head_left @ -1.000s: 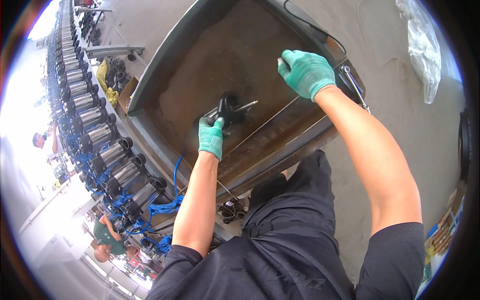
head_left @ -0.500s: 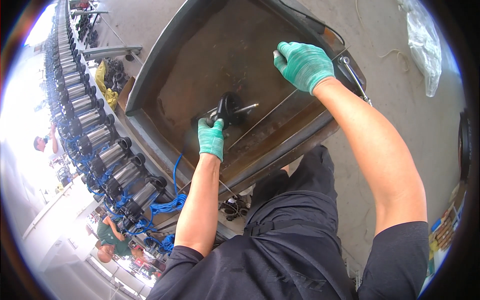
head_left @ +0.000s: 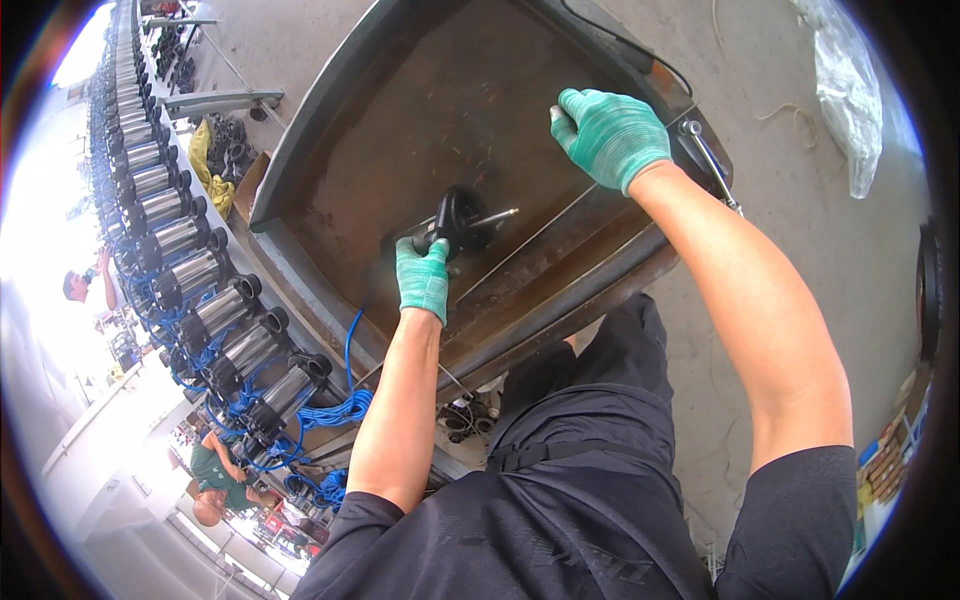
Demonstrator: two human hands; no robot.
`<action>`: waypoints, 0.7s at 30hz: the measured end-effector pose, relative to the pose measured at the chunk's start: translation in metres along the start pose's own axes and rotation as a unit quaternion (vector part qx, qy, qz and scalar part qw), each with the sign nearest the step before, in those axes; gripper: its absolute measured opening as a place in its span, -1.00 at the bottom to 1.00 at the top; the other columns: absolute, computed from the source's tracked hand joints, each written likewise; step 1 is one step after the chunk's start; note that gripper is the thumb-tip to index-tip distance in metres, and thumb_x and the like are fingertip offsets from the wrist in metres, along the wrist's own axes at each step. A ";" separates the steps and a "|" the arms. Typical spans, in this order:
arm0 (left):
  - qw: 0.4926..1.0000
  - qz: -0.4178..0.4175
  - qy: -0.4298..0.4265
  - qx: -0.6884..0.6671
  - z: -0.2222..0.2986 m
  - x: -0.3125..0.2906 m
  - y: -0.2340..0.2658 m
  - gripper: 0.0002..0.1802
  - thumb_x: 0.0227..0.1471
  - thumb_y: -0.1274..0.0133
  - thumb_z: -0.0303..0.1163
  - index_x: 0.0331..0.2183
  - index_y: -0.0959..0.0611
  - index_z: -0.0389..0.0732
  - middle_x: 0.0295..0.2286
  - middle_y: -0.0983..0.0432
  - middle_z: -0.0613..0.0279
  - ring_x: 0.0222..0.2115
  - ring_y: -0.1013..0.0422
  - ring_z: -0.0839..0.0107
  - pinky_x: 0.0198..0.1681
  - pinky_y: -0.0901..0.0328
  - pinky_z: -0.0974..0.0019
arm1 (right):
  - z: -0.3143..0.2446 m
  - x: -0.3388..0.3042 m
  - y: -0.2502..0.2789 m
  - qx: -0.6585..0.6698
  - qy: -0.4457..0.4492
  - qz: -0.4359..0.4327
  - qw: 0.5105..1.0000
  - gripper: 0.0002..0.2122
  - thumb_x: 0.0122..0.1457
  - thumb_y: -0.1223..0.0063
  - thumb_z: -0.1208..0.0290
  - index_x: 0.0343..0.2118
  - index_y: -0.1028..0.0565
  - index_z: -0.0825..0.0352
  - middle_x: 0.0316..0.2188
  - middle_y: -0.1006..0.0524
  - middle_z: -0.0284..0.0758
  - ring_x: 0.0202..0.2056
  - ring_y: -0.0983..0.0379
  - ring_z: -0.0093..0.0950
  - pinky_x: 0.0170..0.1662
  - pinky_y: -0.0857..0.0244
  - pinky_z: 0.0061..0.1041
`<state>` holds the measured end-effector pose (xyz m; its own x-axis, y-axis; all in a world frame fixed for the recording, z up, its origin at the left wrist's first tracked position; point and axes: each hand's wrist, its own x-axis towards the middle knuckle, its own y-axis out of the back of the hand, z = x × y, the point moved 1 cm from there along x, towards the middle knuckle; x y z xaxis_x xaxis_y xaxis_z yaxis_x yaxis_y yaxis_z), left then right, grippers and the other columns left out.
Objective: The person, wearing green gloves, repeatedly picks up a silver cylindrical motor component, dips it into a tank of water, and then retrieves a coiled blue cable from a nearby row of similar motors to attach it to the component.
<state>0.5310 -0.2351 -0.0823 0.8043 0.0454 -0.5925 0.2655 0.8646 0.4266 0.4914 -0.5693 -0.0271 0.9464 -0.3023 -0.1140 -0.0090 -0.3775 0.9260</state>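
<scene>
My left hand (head_left: 423,275), in a green glove, is closed on a black round-ended fitting (head_left: 457,222) low in a metal tub (head_left: 285,255) of brownish liquid. A thin metal rod (head_left: 495,218) sticks out of the fitting to the right. The fitting's lower part is blurred in the liquid. My right hand (head_left: 615,138), also gloved in green, hovers near the tub's right side with its fingers curled in and the thumb toward the left. What those fingers hold, if anything, is hidden. A shiny metal bar with a round head (head_left: 710,165) lies beside it on the tub's edge.
Along the left runs a long row of steel cylinders with black ends (head_left: 205,312) and blue cables (head_left: 340,408). A thin line (head_left: 525,240) crosses the tub. Clear plastic sheeting (head_left: 850,110) lies on the right. A person in green (head_left: 220,475) is at lower left, another farther off.
My right hand has shifted very slightly right and down. The left hand stays on the black fitting, which has barely moved.
</scene>
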 end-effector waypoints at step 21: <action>0.973 -0.143 0.165 -0.080 0.003 0.000 0.042 -0.69 0.24 -0.14 -0.16 -0.12 -0.58 -0.18 -0.34 -0.55 0.28 -0.51 -0.40 0.45 -0.44 -0.40 0.31 | 0.002 -0.003 0.000 0.015 0.015 0.019 1.000 -0.73 0.33 0.07 0.17 -0.31 -0.58 0.23 -0.39 -0.64 -0.21 -0.34 -0.61 -0.18 -0.25 -0.50 -0.18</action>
<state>0.5441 -0.2002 -0.0624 0.4890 -0.0727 -0.8693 0.3449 0.9314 0.1161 0.4882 -0.5702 -0.0274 0.9543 -0.2909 -0.0684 -0.0537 -0.3920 0.9184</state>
